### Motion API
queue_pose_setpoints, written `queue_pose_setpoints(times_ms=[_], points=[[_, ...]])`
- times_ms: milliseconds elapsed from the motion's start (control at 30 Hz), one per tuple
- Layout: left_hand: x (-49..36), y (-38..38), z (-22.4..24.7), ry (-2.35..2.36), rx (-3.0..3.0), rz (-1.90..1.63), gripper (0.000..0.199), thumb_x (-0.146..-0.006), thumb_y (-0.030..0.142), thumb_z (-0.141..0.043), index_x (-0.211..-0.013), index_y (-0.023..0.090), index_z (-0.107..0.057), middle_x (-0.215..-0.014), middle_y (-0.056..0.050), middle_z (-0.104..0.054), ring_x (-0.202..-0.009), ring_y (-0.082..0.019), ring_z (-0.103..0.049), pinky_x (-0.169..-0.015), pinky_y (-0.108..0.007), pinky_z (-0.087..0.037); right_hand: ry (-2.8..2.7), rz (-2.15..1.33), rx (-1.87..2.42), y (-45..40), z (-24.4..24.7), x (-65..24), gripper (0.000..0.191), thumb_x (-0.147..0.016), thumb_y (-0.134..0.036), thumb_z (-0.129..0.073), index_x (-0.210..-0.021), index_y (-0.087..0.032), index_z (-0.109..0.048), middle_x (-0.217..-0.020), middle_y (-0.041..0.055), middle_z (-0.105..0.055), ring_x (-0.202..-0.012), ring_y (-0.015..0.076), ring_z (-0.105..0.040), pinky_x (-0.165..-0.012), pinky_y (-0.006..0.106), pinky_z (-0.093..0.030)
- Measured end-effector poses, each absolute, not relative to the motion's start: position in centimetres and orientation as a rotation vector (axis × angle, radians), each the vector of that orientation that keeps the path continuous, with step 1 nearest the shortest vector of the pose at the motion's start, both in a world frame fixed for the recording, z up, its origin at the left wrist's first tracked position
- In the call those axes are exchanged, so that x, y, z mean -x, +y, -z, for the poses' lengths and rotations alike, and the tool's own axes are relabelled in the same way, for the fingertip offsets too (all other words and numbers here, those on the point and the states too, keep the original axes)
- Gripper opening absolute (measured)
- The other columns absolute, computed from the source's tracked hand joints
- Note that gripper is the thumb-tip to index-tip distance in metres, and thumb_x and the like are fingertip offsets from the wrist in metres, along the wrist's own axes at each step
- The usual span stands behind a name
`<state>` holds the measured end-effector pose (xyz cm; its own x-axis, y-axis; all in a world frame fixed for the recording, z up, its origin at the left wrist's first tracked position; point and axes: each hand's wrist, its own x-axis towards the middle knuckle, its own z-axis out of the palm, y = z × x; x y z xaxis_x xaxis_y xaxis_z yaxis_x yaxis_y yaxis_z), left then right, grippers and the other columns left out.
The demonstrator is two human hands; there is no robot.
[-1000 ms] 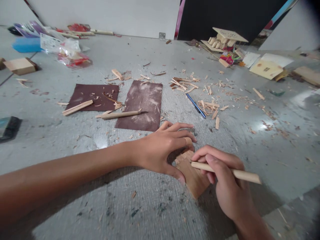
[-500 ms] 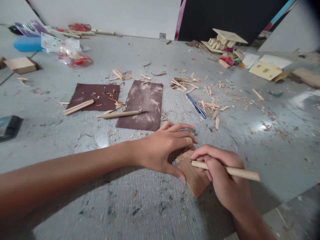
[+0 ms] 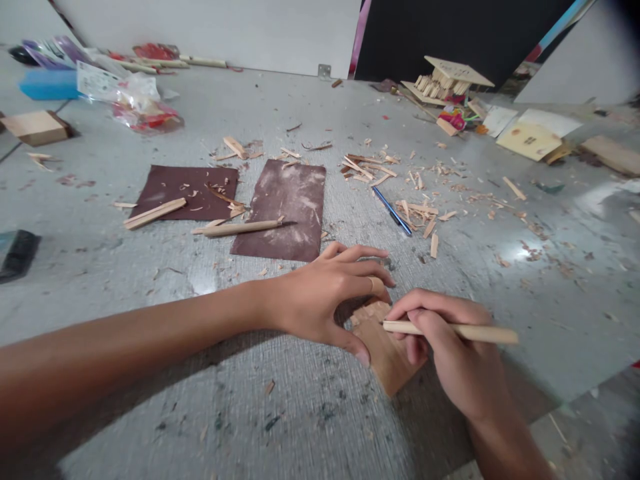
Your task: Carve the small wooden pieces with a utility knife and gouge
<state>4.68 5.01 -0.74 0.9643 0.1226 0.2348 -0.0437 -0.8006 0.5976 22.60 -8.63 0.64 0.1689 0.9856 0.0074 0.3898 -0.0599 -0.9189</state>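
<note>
A small wooden block [image 3: 393, 363] lies on the grey table, its upper end roughly cut. My left hand [image 3: 333, 293] spans the block's upper end, thumb against its near left edge and fingers on the far side, holding it down. My right hand [image 3: 453, 340] pinches a wood-carving tool [image 3: 480, 333] with a pale round handle. Its tip points left and rests at the block's cut surface; the blade itself is too small to make out. Wood shavings [image 3: 420, 210] and a blue pen [image 3: 391, 210] lie beyond my hands.
Two brown sandpaper sheets [image 3: 295, 193] lie ahead, with another wooden-handled tool [image 3: 243, 228] across them and a wood strip [image 3: 155, 213] on the left one. At the back right stands a small wooden model house [image 3: 453, 80]. A wood block [image 3: 37, 127] and plastic packaging [image 3: 143, 103] sit back left.
The rear end of the carving tool's handle has swung a little away from me, and my right hand has shifted slightly to the right. My left hand and the block stay almost still.
</note>
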Motion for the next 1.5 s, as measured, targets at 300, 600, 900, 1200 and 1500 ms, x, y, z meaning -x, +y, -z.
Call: queue_pose_setpoints(times_ms=[300, 600, 900, 1200, 1500], points=[[-4.68, 4.97, 0.85, 0.054, -2.483, -0.365, 0.057, -0.078, 0.058, -0.081, -0.121, 0.023, -0.067, -0.143, -0.013, -0.061, -0.148, -0.042, -0.035, -0.107, -0.052, -0.031, -1.438, -0.829, 1.594, -8.6, -0.87, -22.42, 0.031, -0.087, -0.016, -0.046, -0.065, -0.019, -0.068, -0.043, -0.006, -0.049, -0.039, 0.0092, -0.045, -0.042, 0.022, -0.033], [-4.73, 5.01, 0.87, 0.057, -2.485, -0.357, 0.055, -0.08, 0.06, -0.079, -0.119, 0.023, -0.067, -0.144, -0.012, -0.061, -0.148, -0.041, -0.034, -0.106, -0.052, -0.031, -1.504, -0.804, 1.56, -8.44, -0.79, -22.46, 0.032, -0.088, -0.014, -0.044, -0.065, -0.019, -0.066, -0.049, -0.0057, -0.051, -0.042, 0.0086, -0.045, -0.044, 0.023, -0.034], [-4.76, 5.11, 0.77, 0.047, -2.483, -0.326, 0.057, -0.081, 0.059, -0.078, -0.123, 0.024, -0.064, -0.144, -0.011, -0.061, -0.148, -0.04, -0.035, -0.106, -0.052, -0.03, -1.402, -0.833, 1.592, -8.54, -0.63, -22.27, 0.031, -0.084, -0.016, -0.044, -0.062, -0.02, -0.065, -0.044, -0.0048, -0.051, -0.04, 0.0105, -0.048, -0.042, 0.023, -0.036], [-4.76, 5.11, 0.97, 0.046, -2.476, -0.358, 0.057, -0.08, 0.06, -0.078, -0.122, 0.024, -0.066, -0.14, -0.012, -0.063, -0.146, -0.042, -0.038, -0.106, -0.051, -0.031, -1.296, -0.827, 1.619, -8.79, -0.35, -22.06, 0.031, -0.082, -0.016, -0.046, -0.06, -0.02, -0.066, -0.043, -0.0042, -0.051, -0.039, 0.0109, -0.048, -0.041, 0.022, -0.034], [-4.76, 5.08, 0.82, 0.037, -2.473, -0.341, 0.059, -0.081, 0.059, -0.079, -0.126, 0.024, -0.065, -0.141, -0.012, -0.063, -0.146, -0.042, -0.037, -0.106, -0.051, -0.031, -1.245, -0.901, 1.565, -9.04, -0.26, -22.44, 0.03, -0.086, -0.019, -0.048, -0.064, -0.02, -0.068, -0.053, -0.0025, -0.06, -0.043, 0.0106, -0.054, -0.042, 0.021, -0.039]])
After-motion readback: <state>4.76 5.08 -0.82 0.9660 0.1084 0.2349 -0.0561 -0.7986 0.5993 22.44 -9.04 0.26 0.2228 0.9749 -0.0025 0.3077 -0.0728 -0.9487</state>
